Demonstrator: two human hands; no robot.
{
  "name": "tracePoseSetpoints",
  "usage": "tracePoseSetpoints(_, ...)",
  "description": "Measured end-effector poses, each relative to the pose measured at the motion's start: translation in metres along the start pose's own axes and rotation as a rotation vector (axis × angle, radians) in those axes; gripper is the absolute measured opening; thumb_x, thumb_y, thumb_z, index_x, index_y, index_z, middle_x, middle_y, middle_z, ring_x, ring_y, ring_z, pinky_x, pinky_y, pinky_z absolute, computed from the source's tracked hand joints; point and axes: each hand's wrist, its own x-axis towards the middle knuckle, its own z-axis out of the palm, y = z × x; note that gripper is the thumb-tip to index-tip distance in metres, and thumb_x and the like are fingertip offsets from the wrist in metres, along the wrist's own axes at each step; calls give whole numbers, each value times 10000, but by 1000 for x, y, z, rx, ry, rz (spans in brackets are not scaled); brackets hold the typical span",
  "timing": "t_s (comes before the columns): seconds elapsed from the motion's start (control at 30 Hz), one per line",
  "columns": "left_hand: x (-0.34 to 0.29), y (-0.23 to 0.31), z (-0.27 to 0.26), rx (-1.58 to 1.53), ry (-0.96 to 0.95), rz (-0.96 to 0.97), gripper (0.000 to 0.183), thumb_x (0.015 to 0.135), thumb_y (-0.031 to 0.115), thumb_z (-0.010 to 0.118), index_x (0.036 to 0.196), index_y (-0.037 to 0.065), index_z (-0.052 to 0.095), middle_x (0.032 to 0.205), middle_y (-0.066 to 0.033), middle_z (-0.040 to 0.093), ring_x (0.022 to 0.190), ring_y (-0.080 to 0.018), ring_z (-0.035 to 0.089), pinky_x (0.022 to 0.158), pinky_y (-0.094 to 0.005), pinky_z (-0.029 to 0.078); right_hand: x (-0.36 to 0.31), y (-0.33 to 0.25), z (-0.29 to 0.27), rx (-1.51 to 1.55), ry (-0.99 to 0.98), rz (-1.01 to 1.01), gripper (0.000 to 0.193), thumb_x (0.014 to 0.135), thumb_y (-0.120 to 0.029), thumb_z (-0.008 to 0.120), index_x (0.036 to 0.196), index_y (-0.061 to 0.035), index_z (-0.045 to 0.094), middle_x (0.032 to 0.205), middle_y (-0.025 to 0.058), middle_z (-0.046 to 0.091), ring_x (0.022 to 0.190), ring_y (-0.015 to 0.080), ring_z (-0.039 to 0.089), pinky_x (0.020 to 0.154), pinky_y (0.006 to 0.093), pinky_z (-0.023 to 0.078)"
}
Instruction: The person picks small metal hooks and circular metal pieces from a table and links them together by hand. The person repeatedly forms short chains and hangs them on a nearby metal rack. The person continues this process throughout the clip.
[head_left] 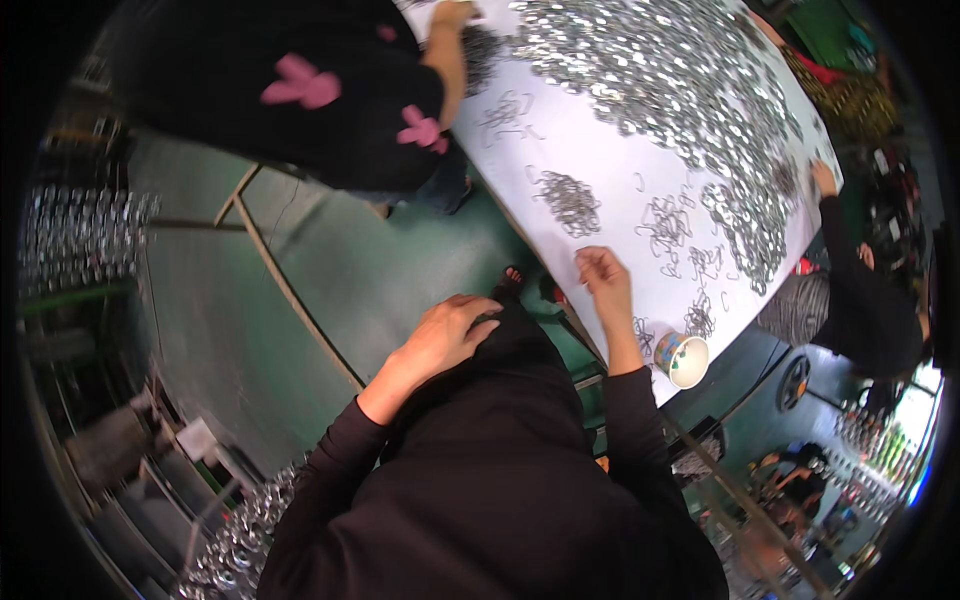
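My left hand (440,335) lies on my dark-clothed thigh, its fingers loosely stretched, thumb apart, nothing in it. Over the edge of the white table (545,130), my right hand (605,278) has thumb and fingertips pinched together. Whatever is in that pinch is too small to make out. Just beyond it sits a dense pile of small bent wire hooks (570,205). Looser wire hooks (665,225) are scattered to its right. Close to my right forearm, a patterned paper cup (685,362) stands near the table's edge.
A large heap of shiny metal rings (650,70) covers the table's far side. A co-worker in a black top with pink shapes (300,85) reaches over the far left; another person in dark sleeves (865,300) reaches in from the right. Metal frame bars (290,280) cross the green floor.
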Motion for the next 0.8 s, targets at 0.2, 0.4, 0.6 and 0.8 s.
tracePoseSetpoints(0.2, 48, 3, 15, 63, -80, -43, 222, 841, 163, 593, 1026, 44, 624, 1010, -140, 640, 943, -326, 593, 816, -395, 476, 54, 21, -112, -510, 394, -59, 102, 817, -140, 635, 894, -74, 649, 789, 39, 636, 665, 160, 579, 615, 293, 467)
tracePoseSetpoints(0.4, 109, 20, 32, 74, -108, 77, 207, 853, 155, 583, 1021, 43, 631, 1005, -126, 646, 919, -301, 606, 788, -371, 480, 88, 26, -117, -822, 478, 33, 133, 784, -243, 659, 803, -112, 648, 827, 79, 610, 785, 265, 614, 664, 400, 482)
tracePoseSetpoints(0.6, 209, 9, 42, 56, 96, 242, 178, 820, 72, 604, 986, 30, 654, 947, -136, 657, 864, -285, 629, 734, -342, 492, 123, 21, -79, -1163, 400, 139, 202, 803, -260, 655, 891, -85, 603, 969, 103, 586, 836, 303, 612, 686, 433, 489)
tracePoseSetpoints(0.8, 337, 0, 47, 324, 282, 328, 197, 773, 76, 632, 967, 61, 665, 936, -98, 654, 848, -277, 605, 738, -370, 481, 98, 45, -86, -686, 294, -23, 167, 827, -168, 619, 880, -20, 562, 808, 113, 595, 668, 254, 606, 611, 380, 486)
